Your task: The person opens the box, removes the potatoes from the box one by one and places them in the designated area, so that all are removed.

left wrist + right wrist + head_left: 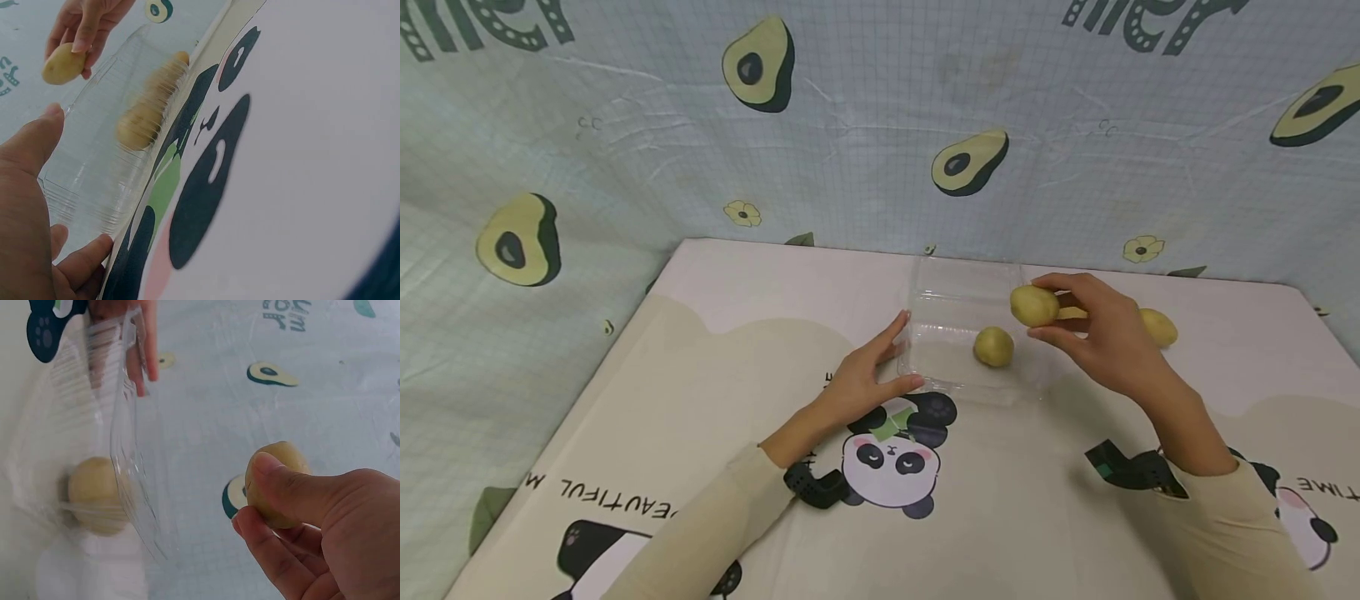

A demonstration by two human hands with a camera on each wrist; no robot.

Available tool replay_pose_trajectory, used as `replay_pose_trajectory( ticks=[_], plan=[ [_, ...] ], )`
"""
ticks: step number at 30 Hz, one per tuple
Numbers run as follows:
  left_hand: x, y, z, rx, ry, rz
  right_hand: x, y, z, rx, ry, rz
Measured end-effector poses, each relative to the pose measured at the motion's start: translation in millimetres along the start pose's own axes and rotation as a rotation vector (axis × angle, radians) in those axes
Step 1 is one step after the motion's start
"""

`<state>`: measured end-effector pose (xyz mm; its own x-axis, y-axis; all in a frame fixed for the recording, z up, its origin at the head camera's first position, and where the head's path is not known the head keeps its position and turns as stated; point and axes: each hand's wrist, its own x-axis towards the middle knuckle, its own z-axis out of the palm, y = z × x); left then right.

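My right hand (1101,333) pinches a yellow-brown potato (1034,306) between thumb and fingers, above the right side of a clear plastic clamshell box (936,354). Inside the box sits a second potato (994,347), which shows through the ribbed wall in the left wrist view. At the box's left side my left hand (865,379) rests with spread, fairly straight fingers, the thumb by the near corner. The raised lid part (966,279) lies behind the base. From the right wrist, the held potato (278,484) appears apart from the box wall.
Beyond the right hand another potato (1159,327) lies on the table, and a yellow shape (1071,312) shows between the fingers, partly hidden. The table cover (760,375) bears panda prints. An avocado-print sheet (865,108) hangs behind the table's far edge.
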<state>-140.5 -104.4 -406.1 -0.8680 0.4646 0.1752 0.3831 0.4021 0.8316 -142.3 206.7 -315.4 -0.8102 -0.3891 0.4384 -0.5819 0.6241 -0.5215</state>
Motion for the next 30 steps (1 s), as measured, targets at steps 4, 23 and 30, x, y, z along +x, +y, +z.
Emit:
replay_pose_trajectory(
  ticks=[4, 23, 30],
  plan=[
    [0.6, -0.4, 0.0, 0.005, 0.0, -0.002, -3.7, 5, -6, -0.011, 0.026, 0.013],
    [1.0, -0.3, 0.0, 0.012, 0.004, 0.014, -23.0, 19, -23, -0.066, 0.07, 0.061],
    [0.8, 0.0, 0.1, 0.009, 0.004, 0.009, -27.5, 24, -26, -0.086, 0.07, 0.103]
  ],
)
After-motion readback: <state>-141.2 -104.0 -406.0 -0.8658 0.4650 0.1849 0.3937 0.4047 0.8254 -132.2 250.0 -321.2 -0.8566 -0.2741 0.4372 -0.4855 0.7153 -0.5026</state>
